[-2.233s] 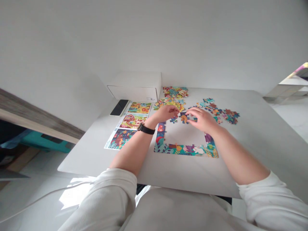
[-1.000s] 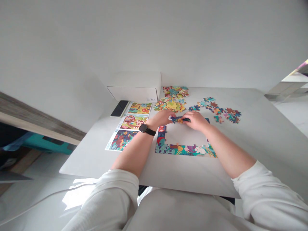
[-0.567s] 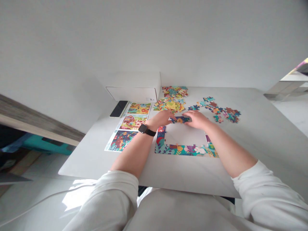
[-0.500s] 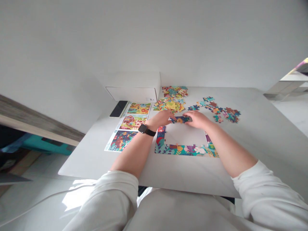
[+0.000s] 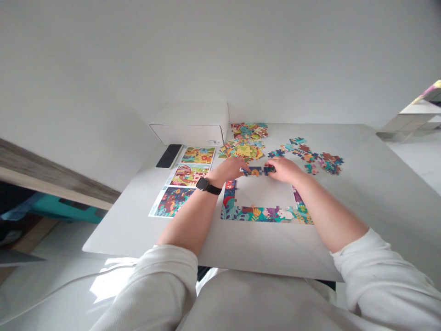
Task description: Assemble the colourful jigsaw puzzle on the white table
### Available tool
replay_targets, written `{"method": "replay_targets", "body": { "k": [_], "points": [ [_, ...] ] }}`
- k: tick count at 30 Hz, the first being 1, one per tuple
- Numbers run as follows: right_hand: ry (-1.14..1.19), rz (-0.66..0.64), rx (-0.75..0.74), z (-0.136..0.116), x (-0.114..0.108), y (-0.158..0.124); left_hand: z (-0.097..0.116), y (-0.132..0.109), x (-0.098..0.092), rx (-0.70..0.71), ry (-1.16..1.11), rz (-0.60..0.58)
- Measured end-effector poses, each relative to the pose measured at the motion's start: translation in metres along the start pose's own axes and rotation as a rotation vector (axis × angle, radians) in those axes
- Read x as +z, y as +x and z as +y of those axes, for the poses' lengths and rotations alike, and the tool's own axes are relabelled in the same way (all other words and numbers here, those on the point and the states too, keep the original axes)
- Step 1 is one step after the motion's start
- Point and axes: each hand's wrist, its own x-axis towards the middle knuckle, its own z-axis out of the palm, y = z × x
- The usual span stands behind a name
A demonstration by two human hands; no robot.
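Observation:
A short dark blue strip of joined puzzle pieces (image 5: 255,171) with an orange shape lies at the open top side of the puzzle frame. My left hand (image 5: 233,168) has its fingertips closed on the strip's left end. At the strip's right end, my right hand (image 5: 285,170) pinches a dark blue puzzle piece (image 5: 268,170), with a narrow gap between it and the strip. Below both hands, the puzzle border (image 5: 257,214) shows leaves and a white rabbit along its bottom row. Part of its right side is hidden by my right forearm.
Loose puzzle pieces lie in a yellowish pile (image 5: 244,150), a mixed pile (image 5: 250,130) and a scattered group (image 5: 324,162). On the left are picture sheets (image 5: 188,176), a phone (image 5: 168,156) and a white box (image 5: 189,128) against the wall.
The piece in my right hand has come slightly apart from the strip, opening a gap. My right hand has shifted a little to the right; my left hand stays nearly still.

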Motion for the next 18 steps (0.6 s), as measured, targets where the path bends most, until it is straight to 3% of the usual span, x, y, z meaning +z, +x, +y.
{"method": "replay_targets", "body": {
  "k": [9, 18],
  "points": [
    [0.069, 0.113, -0.109, 0.011, 0.01, 0.003, -0.002, 0.0, 0.003, -0.02, -0.026, 0.007],
    [0.144, 0.047, -0.177, 0.015, 0.011, 0.006, 0.0, 0.001, 0.002, -0.015, -0.011, 0.001]
  ]
}}
